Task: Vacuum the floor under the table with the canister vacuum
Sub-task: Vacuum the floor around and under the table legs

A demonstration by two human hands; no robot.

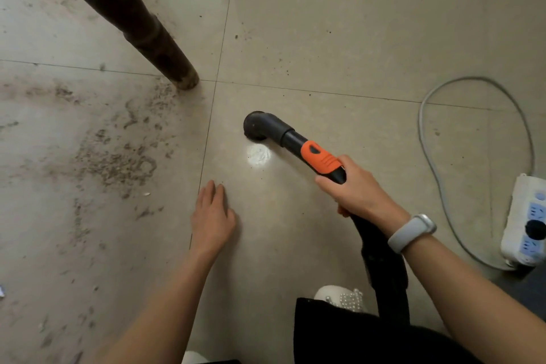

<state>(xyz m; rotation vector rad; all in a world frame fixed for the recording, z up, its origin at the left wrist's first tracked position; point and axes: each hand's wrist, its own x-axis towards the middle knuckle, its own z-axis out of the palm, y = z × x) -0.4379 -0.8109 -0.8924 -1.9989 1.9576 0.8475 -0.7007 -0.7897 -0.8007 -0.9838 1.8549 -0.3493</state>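
My right hand (356,189) grips the black vacuum wand at its orange-trimmed handle (320,158). The wand's round black nozzle (256,126) points down onto the beige tiled floor (339,38), right of a dark wooden table leg (139,29). Behind my hand, the black hose (384,269) runs back toward me. My left hand (211,217) lies with straight fingers on the tile, left of the wand and holding nothing. Dark crumbs and dirt (115,162) are spread over the tiles to the left, below the table leg.
A white power strip (524,233) with a black plug in it lies at the right edge, its grey cable (428,156) looping across the floor. My white shoe (339,297) and dark trousers (354,340) fill the bottom middle.
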